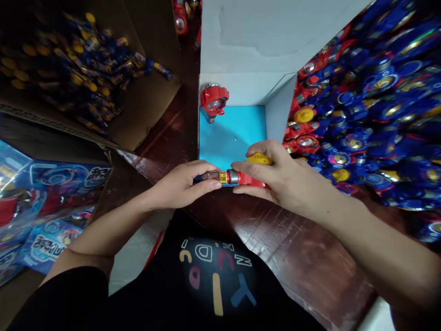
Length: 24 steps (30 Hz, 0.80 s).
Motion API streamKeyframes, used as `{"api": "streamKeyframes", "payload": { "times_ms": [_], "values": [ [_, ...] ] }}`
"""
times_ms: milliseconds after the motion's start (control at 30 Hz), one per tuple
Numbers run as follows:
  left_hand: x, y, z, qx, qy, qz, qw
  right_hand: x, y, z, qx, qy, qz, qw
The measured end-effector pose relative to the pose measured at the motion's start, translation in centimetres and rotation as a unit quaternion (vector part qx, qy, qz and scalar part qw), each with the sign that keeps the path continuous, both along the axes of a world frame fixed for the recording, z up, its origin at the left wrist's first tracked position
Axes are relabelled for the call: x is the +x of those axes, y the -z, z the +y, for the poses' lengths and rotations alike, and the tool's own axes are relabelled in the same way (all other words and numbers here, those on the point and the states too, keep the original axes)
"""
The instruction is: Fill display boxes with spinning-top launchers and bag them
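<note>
Between both hands [182, 185], red toy [248, 180], tube [211, 176], end-to-end

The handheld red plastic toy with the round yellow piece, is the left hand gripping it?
No, the right hand grips the red toy, while the left hand holds the dark yellow-banded tube.

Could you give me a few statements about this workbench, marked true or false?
1. The left hand holds a dark tube. True.
2. The right hand holds a plain white card. False: it holds a red piece with a silver collar.
3. A red toy is inside the white box. True.
4. The brown cardboard box holds green balls. False: it holds many yellow-ended tubes.
5. Blue and red toys are piled to the right of the white box. True.
</note>
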<state>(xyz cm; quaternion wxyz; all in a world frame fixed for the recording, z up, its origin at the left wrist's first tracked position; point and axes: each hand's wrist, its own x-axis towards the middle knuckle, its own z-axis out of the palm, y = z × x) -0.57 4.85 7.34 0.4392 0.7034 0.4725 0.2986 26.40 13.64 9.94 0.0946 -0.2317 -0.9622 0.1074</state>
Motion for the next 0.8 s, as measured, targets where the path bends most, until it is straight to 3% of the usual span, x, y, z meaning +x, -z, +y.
{"api": "streamKeyframes", "payload": {
  "times_ms": [100, 167, 200, 233, 300, 367, 400, 500, 567, 633, 700, 733, 800],
  "values": [
    [0.4, 0.5, -0.4, 0.149, -0.025, 0.08, 0.985, -0.6, -0.3, -0.2, 0.019, 0.009, -0.003, 1.0],
    [0.4, 1.1, -0.6, 0.274, -0.03, 0.144, 0.95, -0.9, -0.5, -0.1, -0.054, 0.025, 0.002, 0.998],
    [0.3, 1.4, -0.6, 0.336, -0.019, 0.174, 0.925, -1.0, -0.6, 0.1, -0.131, 0.024, 0.009, 0.991],
    [0.0, 1.6, -0.5, 0.394, -0.003, 0.196, 0.898, -1.1, -0.7, 0.3, -0.23, 0.019, 0.014, 0.973],
    [-0.6, 2.0, -0.3, 0.485, 0.027, 0.212, 0.848, -1.2, -0.8, 0.6, -0.442, 0.013, 0.012, 0.897],
    [-1.3, 2.3, 0.0, 0.497, 0.014, 0.196, 0.845, -1.0, -0.9, 0.8, -0.561, 0.041, 0.016, 0.827],
    [-1.5, 2.3, 0.1, 0.468, -0.014, 0.173, 0.866, -0.8, -1.0, 0.9, -0.564, 0.065, 0.035, 0.822],
    [-1.9, 2.4, 0.3, 0.278, -0.091, 0.078, 0.953, -0.3, -0.7, 1.0, -0.433, 0.11, 0.128, 0.885],
    [-2.0, 2.7, 0.1, 0.193, -0.108, 0.046, 0.974, -0.2, 0.0, 1.0, -0.397, 0.128, 0.151, 0.896],
    [-2.1, 3.4, -0.3, 0.225, -0.108, 0.066, 0.966, -0.3, 0.9, 1.0, -0.456, 0.141, 0.147, 0.867],
    [-2.3, 4.3, -0.7, 0.323, -0.105, 0.1, 0.935, -0.4, 1.4, 1.0, -0.514, 0.139, 0.148, 0.834],
    [-2.3, 4.9, -0.8, 0.362, -0.109, 0.116, 0.918, -0.5, 1.4, 1.1, -0.516, 0.135, 0.151, 0.832],
    [-2.2, 6.1, -0.8, 0.384, -0.15, 0.132, 0.901, -0.8, 1.0, 1.6, -0.444, 0.138, 0.162, 0.87]
  ]
}}
